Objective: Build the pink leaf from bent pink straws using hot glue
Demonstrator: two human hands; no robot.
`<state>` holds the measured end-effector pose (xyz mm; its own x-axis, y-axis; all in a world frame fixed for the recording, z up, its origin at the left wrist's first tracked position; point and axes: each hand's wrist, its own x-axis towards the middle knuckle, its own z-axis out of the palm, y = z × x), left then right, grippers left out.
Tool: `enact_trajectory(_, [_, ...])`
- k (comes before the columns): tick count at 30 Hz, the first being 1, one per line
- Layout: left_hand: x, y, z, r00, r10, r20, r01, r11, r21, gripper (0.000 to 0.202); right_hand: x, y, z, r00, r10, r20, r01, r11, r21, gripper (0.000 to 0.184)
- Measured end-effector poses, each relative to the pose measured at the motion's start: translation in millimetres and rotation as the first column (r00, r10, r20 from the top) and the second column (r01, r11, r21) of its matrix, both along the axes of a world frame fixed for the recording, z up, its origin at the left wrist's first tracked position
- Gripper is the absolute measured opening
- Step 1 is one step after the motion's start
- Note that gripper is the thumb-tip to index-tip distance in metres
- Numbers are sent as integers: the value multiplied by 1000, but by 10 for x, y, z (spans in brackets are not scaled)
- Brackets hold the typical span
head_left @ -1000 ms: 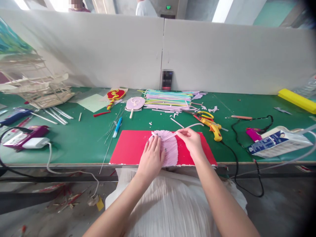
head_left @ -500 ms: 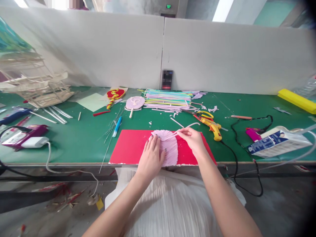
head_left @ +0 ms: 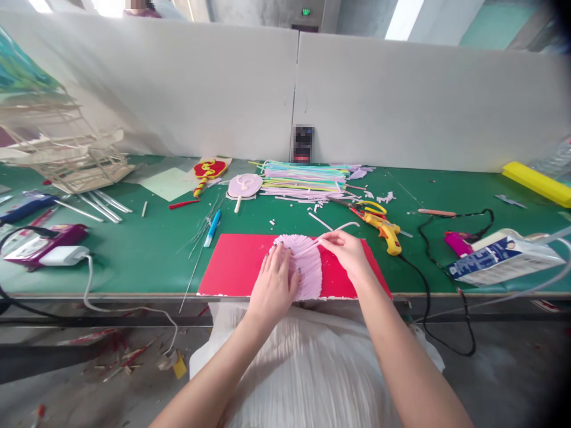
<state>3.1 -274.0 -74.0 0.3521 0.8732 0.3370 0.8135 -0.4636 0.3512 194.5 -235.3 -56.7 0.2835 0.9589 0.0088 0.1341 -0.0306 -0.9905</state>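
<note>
A fan-shaped piece made of pale pink straws (head_left: pixel 307 267) lies on a red board (head_left: pixel 232 264) at the near edge of the green table (head_left: pixel 147 249). My left hand (head_left: pixel 274 285) lies flat on the fan's left side, fingers stretched out. My right hand (head_left: pixel 348 252) pinches one pale pink straw (head_left: pixel 343 228) that runs from the fan's top up and to the right, its far end curving above the board.
Behind the board lie a pile of coloured straws (head_left: pixel 303 178), a yellow glue gun (head_left: pixel 386 229) with black cable, scissors (head_left: pixel 368 208), a blue pen (head_left: pixel 213 228) and a pink paddle shape (head_left: pixel 244 186). A carton (head_left: pixel 502 258) is right, a wooden model (head_left: pixel 66 151) left.
Almost nothing: both hands stay on the fan, and the straw in my right hand has shifted only slightly.
</note>
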Motion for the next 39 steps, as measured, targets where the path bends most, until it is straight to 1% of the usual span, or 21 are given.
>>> enact_trajectory(3, [-5, 1, -10, 1000, 1, 5, -1, 1000, -3, 47, 0, 3, -12, 1000, -3, 18, 3, 1000, 11, 28])
enact_trajectory(10, [-2, 8, -47, 1000, 15, -19, -15, 1000, -3, 50, 33, 11, -39, 999, -37, -3, 37, 999, 33, 31])
enact_trajectory(14, [2, -3, -41, 997, 27, -74, -27, 1000, 0, 52, 45, 9, -53, 999, -48, -6, 48, 999, 15, 30])
enact_trajectory(19, [17, -17, -9, 987, 45, -153, -49, 999, -18, 55, 72, -7, -97, 1000, -26, -1, 26, 999, 37, 27])
enact_trajectory(23, [23, -14, -7, 987, 48, -155, -49, 999, -6, 54, 91, -24, -103, 1000, 0, 20, -1, 999, 53, 26])
enact_trajectory(28, [10, -14, -6, 990, 40, -137, -39, 999, 9, 53, 95, -20, -100, 999, -4, 50, 1, 999, 51, 23])
enact_trajectory(34, [15, -25, -1, 981, 38, -188, -34, 999, 24, 54, 101, 3, -123, 992, -4, 124, -6, 997, 81, 22])
enact_trajectory(36, [10, -31, 7, 979, 29, -201, -24, 999, 28, 54, 101, 14, -115, 984, -7, 175, -7, 997, 81, 21])
enact_trajectory(39, [-8, -38, 27, 978, -12, -207, 23, 998, 50, 52, 96, 39, -95, 963, -23, 268, 3, 997, 74, 16])
